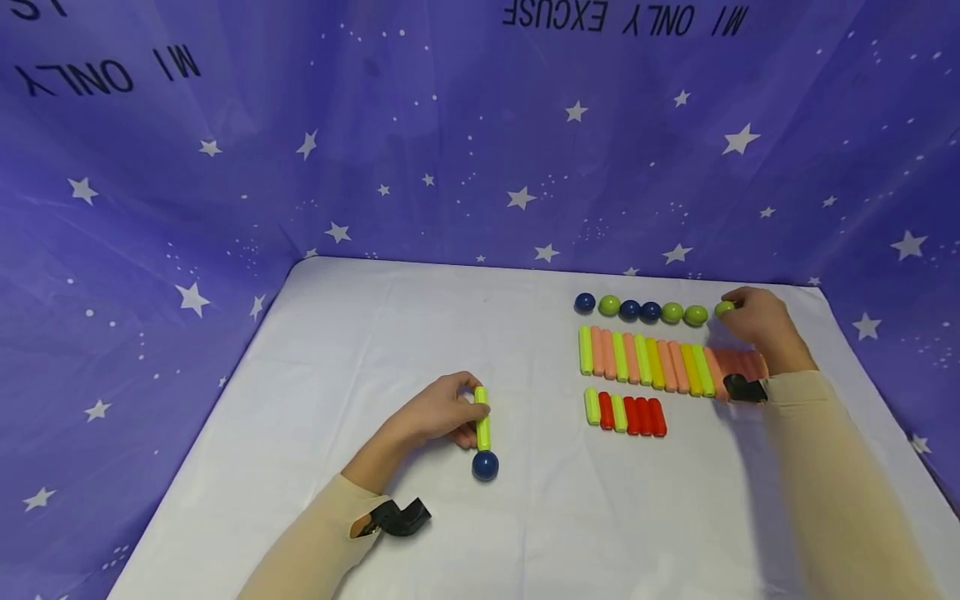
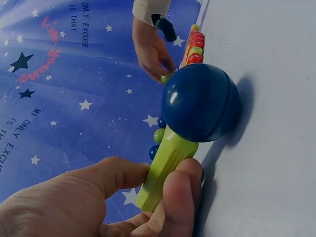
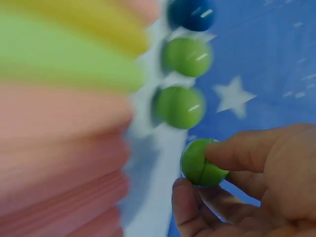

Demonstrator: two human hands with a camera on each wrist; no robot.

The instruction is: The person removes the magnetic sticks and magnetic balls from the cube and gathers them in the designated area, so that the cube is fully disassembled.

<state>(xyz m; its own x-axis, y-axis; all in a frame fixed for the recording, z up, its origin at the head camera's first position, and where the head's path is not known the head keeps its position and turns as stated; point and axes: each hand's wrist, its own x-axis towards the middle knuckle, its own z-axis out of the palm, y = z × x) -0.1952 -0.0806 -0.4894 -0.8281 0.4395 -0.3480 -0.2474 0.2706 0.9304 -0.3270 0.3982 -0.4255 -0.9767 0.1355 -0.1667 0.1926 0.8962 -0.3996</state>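
Note:
My left hand pinches a yellow-green ridged stick between thumb and fingers. A dark blue ball sits at the near end of that stick, joined end to ball in the left wrist view. At the far right, my right hand grips a green ball with thumb and fingertips. That ball is at the right end of a row of green and blue balls, the closest being another green ball. The right forearm hangs over the end of the long stick row.
A row of long yellow, green and pink sticks lies below the balls. Nearer stands a short row of red and yellow-green sticks. A purple star-printed cloth rises behind the white table.

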